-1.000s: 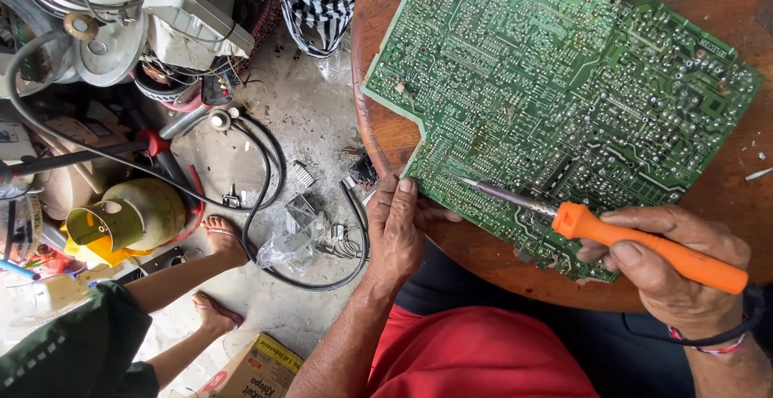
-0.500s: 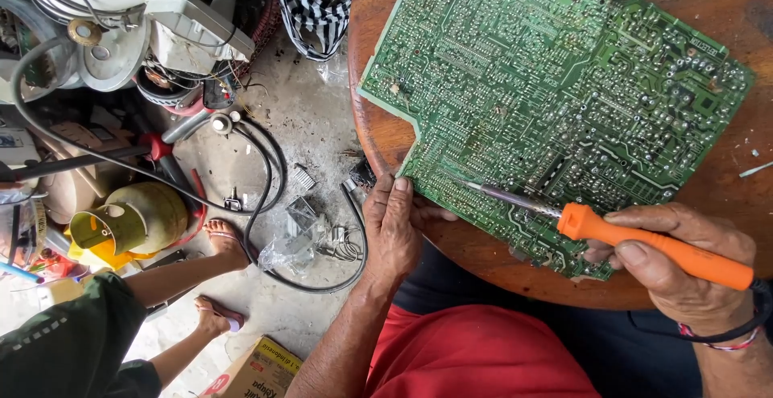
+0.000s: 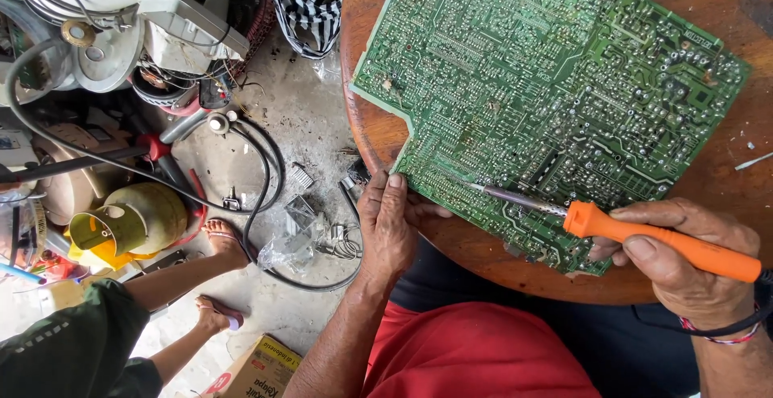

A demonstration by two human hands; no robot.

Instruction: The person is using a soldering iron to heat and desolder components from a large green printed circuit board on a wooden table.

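Observation:
A large green circuit board (image 3: 547, 100) lies solder side up on a round wooden table (image 3: 467, 245). My left hand (image 3: 386, 225) grips the board's near left corner at the table's edge, thumb on top. My right hand (image 3: 684, 257) holds an orange-handled soldering iron (image 3: 644, 237); its metal tip rests on the board near the lower edge, just right of my left thumb.
On the concrete floor to the left lie black cables (image 3: 266, 173), small metal parts (image 3: 302, 213), a yellow-green gas cylinder (image 3: 129, 221), white appliance housings (image 3: 121, 20) and a cardboard box (image 3: 258, 370). Another person's legs and sandalled feet (image 3: 221, 237) stand at lower left.
The view has shifted slightly. The soldering iron's tip has crept a little to the left along the board's lower edge. My left hand keeps its hold on the corner.

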